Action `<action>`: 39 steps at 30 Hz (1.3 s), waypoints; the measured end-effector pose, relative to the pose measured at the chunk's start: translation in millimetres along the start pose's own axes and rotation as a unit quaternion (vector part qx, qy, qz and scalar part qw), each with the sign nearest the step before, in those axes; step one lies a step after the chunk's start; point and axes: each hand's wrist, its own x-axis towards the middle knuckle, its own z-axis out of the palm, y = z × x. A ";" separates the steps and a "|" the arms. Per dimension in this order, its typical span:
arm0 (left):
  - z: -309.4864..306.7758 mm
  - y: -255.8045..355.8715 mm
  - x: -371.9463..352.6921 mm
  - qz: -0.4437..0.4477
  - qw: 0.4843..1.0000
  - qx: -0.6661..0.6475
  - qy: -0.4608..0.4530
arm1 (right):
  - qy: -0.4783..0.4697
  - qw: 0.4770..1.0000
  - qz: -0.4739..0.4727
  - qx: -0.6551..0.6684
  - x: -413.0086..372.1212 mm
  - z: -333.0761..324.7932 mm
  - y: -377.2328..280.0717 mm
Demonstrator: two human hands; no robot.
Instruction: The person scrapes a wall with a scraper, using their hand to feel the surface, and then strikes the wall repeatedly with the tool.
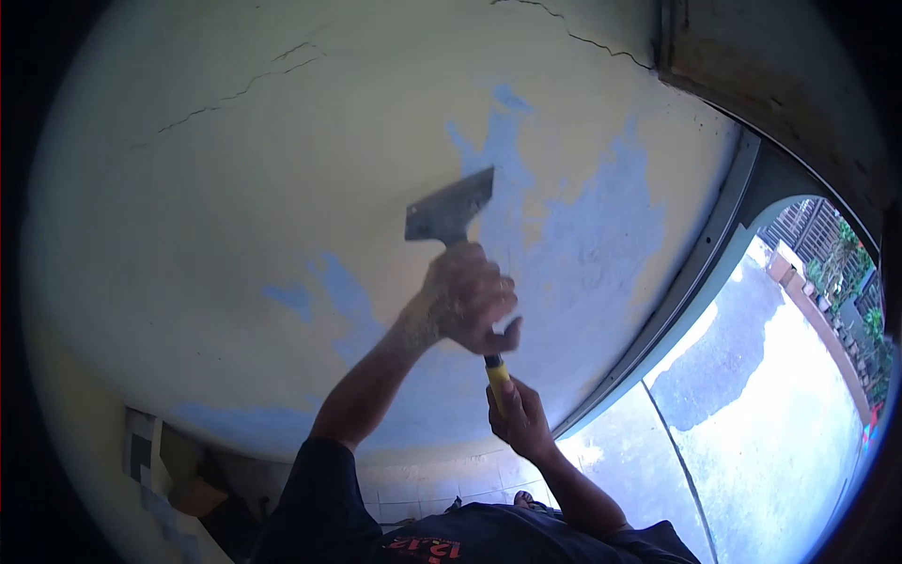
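A paint scraper (451, 209) with a wide grey metal blade lies against or close over the cream wall (235, 188). My left hand (470, 296) is wrapped round its upper part just below the blade, a little blurred and dusty. Lower down, my right hand (522, 418) grips the yellow handle (498, 381), its end hidden in the palm. To the right of the blade, a bluish patch (592, 235) shows where the cream coat is gone. A smaller bluish patch (343, 291) lies left of my left wrist.
Thin cracks (240, 92) run across the upper wall. A dark frame edge (695, 254) borders it on the right, with a sunlit paved floor (752, 395) and plants (846, 258) beyond. At lower left is a brownish object (197, 496). Pale tiles (413, 484) lie below.
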 end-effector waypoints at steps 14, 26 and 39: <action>127.2 41.1 -6.0 0.016 0.979 -0.108 -0.171 | 0.113 0.992 0.027 0.051 -27.9 -69.0 69.6; 95.9 -40.9 111.3 0.091 0.992 0.048 -0.078 | 0.065 0.992 -0.104 0.026 50.2 -88.4 -52.8; 129.6 50.5 3.9 0.043 0.983 -0.075 -0.161 | 0.082 0.997 0.013 -0.003 -35.1 -93.2 56.0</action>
